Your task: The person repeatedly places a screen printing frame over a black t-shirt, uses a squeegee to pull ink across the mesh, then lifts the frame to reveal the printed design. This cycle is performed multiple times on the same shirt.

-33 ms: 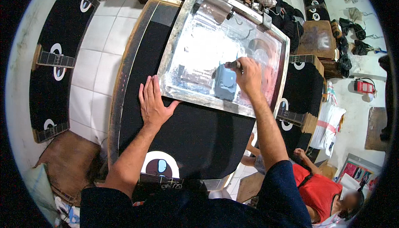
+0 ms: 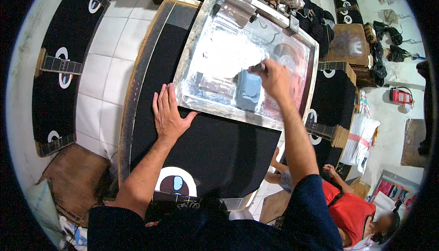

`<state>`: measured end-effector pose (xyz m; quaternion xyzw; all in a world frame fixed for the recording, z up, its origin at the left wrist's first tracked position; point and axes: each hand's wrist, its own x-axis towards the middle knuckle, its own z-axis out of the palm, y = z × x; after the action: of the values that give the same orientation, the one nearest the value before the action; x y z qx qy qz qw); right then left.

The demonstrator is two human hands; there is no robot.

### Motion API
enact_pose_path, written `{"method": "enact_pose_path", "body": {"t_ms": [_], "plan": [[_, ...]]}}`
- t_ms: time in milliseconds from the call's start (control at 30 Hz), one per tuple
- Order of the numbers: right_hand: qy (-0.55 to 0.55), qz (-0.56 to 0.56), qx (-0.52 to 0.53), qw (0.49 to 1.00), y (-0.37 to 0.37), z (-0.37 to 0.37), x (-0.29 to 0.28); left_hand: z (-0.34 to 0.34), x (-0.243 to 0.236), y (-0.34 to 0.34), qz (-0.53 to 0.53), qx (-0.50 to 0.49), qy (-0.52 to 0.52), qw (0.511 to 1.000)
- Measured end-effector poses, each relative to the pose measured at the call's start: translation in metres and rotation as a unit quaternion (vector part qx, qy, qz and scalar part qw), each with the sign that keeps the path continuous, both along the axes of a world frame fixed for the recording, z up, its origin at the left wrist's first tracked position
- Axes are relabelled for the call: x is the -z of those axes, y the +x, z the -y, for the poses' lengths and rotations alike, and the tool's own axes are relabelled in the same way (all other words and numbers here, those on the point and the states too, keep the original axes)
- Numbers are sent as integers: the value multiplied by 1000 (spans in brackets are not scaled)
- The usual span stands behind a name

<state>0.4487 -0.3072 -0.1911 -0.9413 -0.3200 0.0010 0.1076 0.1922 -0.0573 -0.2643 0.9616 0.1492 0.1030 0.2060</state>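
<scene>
My right hand (image 2: 276,80) is closed around a small dark-handled squeegee (image 2: 258,68) over a framed printing screen (image 2: 187,75). Just below the squeegee, a patch of light blue ink (image 2: 249,91) spreads on the mesh. My left hand (image 2: 168,114) lies open and flat on black fabric (image 2: 215,148), its fingertips beside the screen's left front corner. Closer to me, a printed white ring with a dark and blue eye shape (image 2: 178,182) shows on the fabric. The squeegee's lower edge is hard to make out.
Metal hinge clamps (image 2: 270,6) hold the screen's far edge. Boards with black printed fabric stand to the left (image 2: 59,68) and right (image 2: 334,95). A person in red (image 2: 345,210) sits at the lower right. A fire extinguisher (image 2: 401,96) hangs on the right wall.
My right hand and the squeegee have shifted slightly right and away from me. My left hand stays in place.
</scene>
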Motion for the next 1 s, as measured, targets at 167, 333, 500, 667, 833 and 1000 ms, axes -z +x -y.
{"method": "enact_pose_path", "body": {"t_ms": [167, 333, 500, 667, 833, 1000], "plan": [[50, 76, 38, 995, 79, -25, 15, 0, 0, 0, 12, -4, 2, 1000], [77, 44, 27, 996, 41, -8, 28, 0, 4, 3, 3, -8, 7, 1000], [5, 44, 53, 998, -29, 4, 18, 1, 2, 3, 13, -10, -4, 1000], [30, 49, 72, 996, -43, 7, 10, 0, 3, 2, -8, -6, -10, 1000], [-37, 75, 52, 995, -136, 26, 1, -1, 6, 1, 10, 0, -8, 1000], [-62, -117, -27, 991, -85, 29, -27, -2, 4, 3, 8, -3, -16, 1000]]}}
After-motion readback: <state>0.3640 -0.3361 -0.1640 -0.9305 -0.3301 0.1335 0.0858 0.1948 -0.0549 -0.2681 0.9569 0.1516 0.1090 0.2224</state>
